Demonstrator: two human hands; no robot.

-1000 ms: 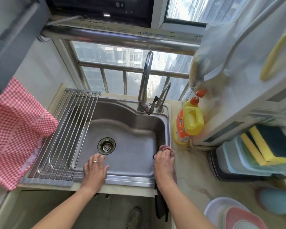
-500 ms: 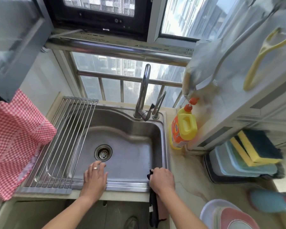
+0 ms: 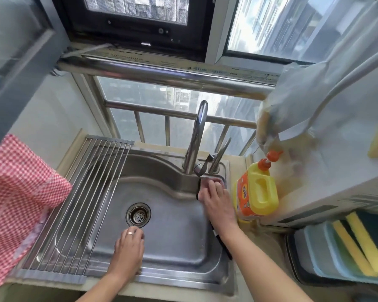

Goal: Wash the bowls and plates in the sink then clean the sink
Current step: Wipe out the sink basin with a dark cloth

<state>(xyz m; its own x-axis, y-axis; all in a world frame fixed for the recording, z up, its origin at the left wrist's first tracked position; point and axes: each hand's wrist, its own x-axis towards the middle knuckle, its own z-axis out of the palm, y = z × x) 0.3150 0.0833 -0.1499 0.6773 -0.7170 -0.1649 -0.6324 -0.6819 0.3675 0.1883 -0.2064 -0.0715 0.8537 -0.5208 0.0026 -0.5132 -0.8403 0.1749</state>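
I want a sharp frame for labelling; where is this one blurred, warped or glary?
Head view: wide-angle bending curves the window rail; motion blur smears the right hand and sponges; daylight glares on the sink basin; the drain stays fairly sharp.

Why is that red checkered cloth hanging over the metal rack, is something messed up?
Nothing looks spilled or broken. The red checkered cloth droops over the left edge of the roll-up rack, which is a bit untidy. The right hand presses a cloth on the sink ledge by the faucet.

Yellow detergent bottle (image 3: 256,194) stands beside stacked sponges (image 3: 356,243).
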